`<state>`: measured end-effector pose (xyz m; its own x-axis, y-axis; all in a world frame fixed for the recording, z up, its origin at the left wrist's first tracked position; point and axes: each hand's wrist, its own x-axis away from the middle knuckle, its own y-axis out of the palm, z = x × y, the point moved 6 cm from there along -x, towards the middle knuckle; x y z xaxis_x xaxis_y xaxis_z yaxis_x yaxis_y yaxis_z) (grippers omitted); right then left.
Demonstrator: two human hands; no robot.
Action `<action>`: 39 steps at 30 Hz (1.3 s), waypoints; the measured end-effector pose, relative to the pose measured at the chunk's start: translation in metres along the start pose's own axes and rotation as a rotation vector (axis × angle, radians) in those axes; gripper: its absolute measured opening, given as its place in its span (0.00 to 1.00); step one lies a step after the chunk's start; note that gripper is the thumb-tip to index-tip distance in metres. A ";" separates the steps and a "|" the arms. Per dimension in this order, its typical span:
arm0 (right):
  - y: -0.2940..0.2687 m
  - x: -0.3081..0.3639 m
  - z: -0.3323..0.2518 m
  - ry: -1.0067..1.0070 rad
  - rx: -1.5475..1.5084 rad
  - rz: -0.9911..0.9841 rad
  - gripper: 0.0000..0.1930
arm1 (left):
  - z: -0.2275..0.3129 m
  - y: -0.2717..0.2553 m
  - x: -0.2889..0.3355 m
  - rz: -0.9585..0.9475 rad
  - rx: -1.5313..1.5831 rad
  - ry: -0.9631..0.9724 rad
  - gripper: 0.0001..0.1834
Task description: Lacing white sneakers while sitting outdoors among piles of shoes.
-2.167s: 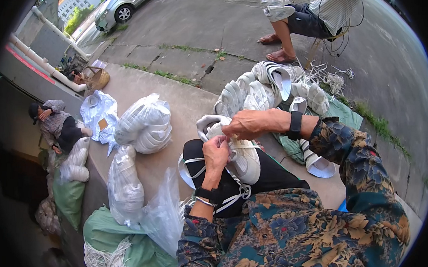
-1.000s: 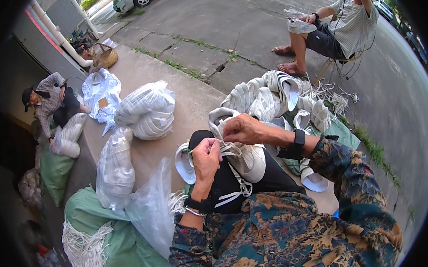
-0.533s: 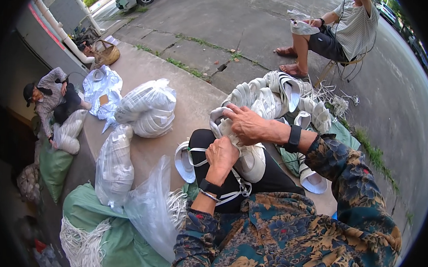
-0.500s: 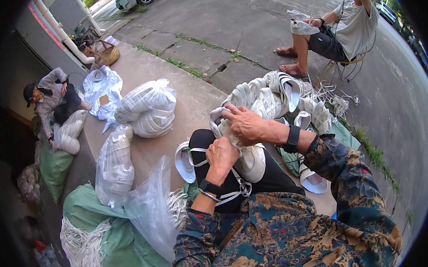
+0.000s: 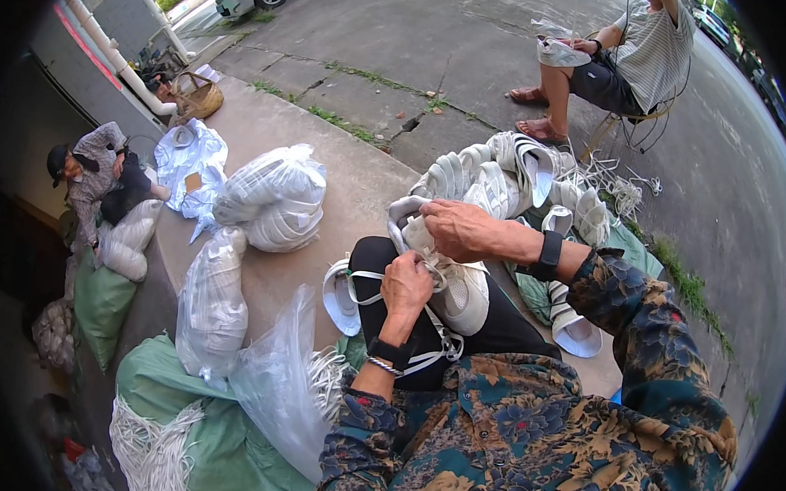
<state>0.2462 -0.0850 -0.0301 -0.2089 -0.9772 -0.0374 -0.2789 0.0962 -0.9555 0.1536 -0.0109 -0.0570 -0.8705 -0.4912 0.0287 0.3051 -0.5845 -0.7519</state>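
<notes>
An off-white sneaker [image 5: 463,304] rests on my lap, its toe toward me and its collar pointing away. At the left side of its lacing my left hand [image 5: 406,286] is closed in a pinch on a white shoelace [image 5: 422,361], whose loose ends trail over my thigh. My right hand [image 5: 467,232] is closed over the sneaker's upper near the tongue, and its fingertips partly hide what they pinch. Beside my left knee lies another white shoe [image 5: 340,298], partly hidden by my leg.
Several pale shoes [image 5: 489,190] are heaped ahead on green sacking. Bagged white bundles [image 5: 271,199], an empty-looking clear bag [image 5: 281,382] and a green sack [image 5: 231,446] with white laces [image 5: 151,446] lie left. Two people sit nearby, far right [image 5: 647,63] and far left [image 5: 94,181].
My right hand has shifted slightly right and down, uncovering more of the sneaker's tongue. My left hand's fingers have turned a little at the lacing. The sneaker stays on my lap.
</notes>
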 end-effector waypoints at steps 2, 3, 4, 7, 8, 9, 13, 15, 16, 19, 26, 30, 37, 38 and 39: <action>0.000 0.004 -0.001 0.044 -0.008 -0.019 0.10 | 0.001 0.001 0.000 0.002 0.006 0.012 0.11; 0.000 0.006 -0.002 0.076 0.011 -0.009 0.10 | 0.001 0.000 0.000 0.005 0.010 0.005 0.11; 0.002 0.007 -0.005 0.072 0.001 -0.013 0.10 | 0.002 0.000 0.000 0.008 0.012 0.014 0.11; -0.008 0.011 -0.026 -0.061 0.192 0.327 0.12 | 0.001 -0.001 0.001 0.010 0.025 0.000 0.11; -0.009 0.012 -0.027 -0.069 0.183 0.373 0.12 | 0.000 -0.001 0.001 0.013 0.031 -0.008 0.11; -0.006 0.012 -0.027 -0.078 0.186 0.333 0.12 | -0.002 0.000 0.001 0.014 0.034 -0.029 0.11; 0.003 0.004 -0.022 -0.027 0.167 0.100 0.11 | -0.004 0.003 0.000 0.028 0.063 0.000 0.11; 0.005 0.001 -0.019 0.016 0.148 0.049 0.10 | -0.007 0.004 -0.001 0.054 0.097 -0.005 0.11; 0.006 -0.001 -0.019 0.023 0.139 0.048 0.10 | -0.009 0.005 -0.001 0.052 0.105 -0.003 0.11; 0.009 -0.003 -0.012 0.056 0.074 0.037 0.10 | -0.012 0.006 -0.002 0.061 0.132 -0.010 0.11; 0.009 0.008 -0.019 -0.023 0.243 0.337 0.10 | -0.004 0.001 -0.001 0.095 0.057 0.000 0.09; 0.009 0.007 -0.010 0.011 0.054 0.257 0.08 | 0.004 -0.006 0.003 0.163 -0.072 -0.013 0.08; -0.012 0.001 0.014 0.080 -0.474 0.239 0.05 | -0.008 -0.026 0.014 0.262 0.117 0.034 0.04; -0.021 0.003 0.011 0.029 -0.437 0.391 0.04 | -0.015 -0.034 0.015 0.267 0.186 0.036 0.03; -0.018 0.003 0.010 0.053 -0.444 0.382 0.04 | -0.024 -0.043 0.018 0.276 0.289 0.013 0.03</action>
<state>0.2599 -0.0911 -0.0157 -0.4152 -0.8480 -0.3295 -0.5380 0.5209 -0.6628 0.1160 0.0207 -0.0399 -0.7451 -0.6480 -0.1580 0.6224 -0.5903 -0.5141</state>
